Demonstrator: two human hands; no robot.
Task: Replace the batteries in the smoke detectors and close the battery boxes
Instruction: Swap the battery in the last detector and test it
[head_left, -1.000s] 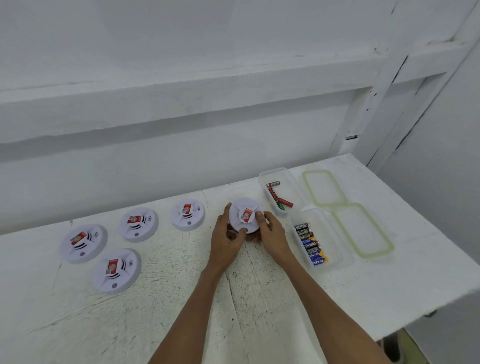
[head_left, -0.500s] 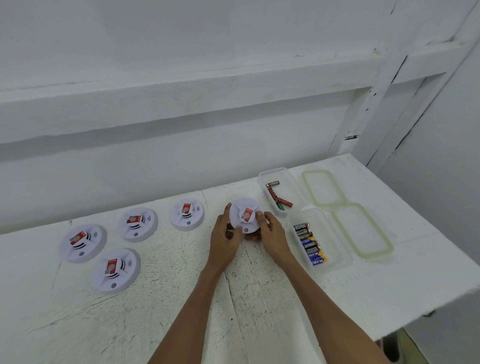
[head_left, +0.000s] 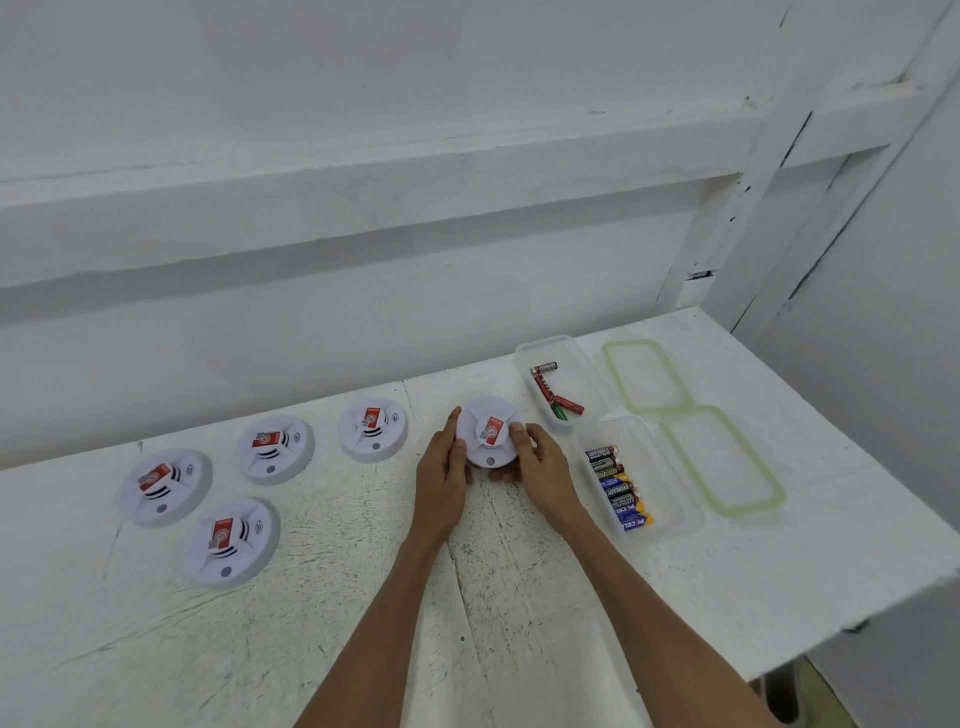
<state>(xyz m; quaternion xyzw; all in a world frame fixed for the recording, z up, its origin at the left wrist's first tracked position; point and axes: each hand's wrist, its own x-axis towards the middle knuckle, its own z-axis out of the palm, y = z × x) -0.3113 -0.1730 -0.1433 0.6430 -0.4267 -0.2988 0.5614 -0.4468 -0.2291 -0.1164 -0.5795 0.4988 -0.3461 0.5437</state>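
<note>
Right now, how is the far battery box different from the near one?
The far box holds a few batteries lying crooked; the near box holds many in a neat row. The far box's are mostly red, the near box's dark, blue and yellow. Both are clear, with lids off.

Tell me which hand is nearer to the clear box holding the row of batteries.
Right. The right hand grips the smoke detector on its right edge, just left of the battery box; the left hand grips the opposite edge, farther away.
</note>
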